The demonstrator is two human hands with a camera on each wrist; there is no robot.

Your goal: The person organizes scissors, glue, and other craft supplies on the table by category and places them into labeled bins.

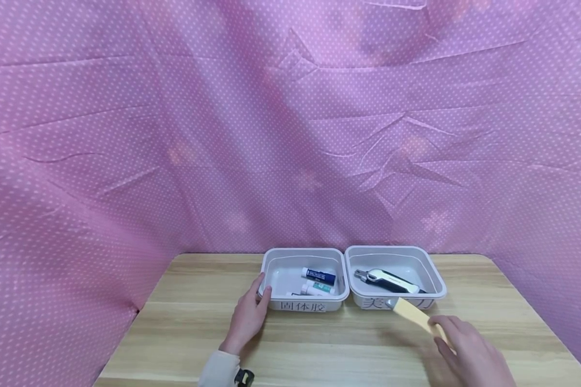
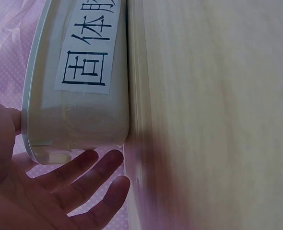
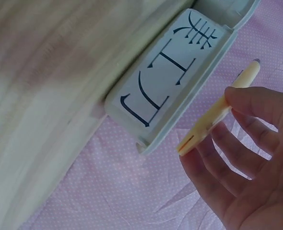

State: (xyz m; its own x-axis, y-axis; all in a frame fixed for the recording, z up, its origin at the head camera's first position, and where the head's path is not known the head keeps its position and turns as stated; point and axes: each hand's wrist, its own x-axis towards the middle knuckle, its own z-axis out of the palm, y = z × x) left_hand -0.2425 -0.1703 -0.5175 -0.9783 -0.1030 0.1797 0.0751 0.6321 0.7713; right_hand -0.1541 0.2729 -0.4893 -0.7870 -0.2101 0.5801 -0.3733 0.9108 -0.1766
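My left hand (image 1: 248, 317) holds the left front corner of a white plastic bin (image 1: 271, 301), with the thumb at the rim and the fingers along the outer side. Inside that bin lie a dark blue glue stick (image 1: 321, 277) and a white and green glue stick (image 1: 318, 289); the front wall partly hides another. A yellow utility knife (image 1: 412, 314) with a grey end is pinched between the thumb and fingers of my right hand (image 1: 469, 349). It is held above the table, in front of the right white bin (image 1: 436, 285), touching neither in the right wrist view.
Utility knives (image 1: 392, 281) with white and black handles lie in the right bin. Both bins stand side by side at the back of the wooden table (image 1: 319, 349), with printed labels (image 1: 302, 306) on their fronts. A pink dotted cloth (image 1: 290, 134) hangs behind and around the table.
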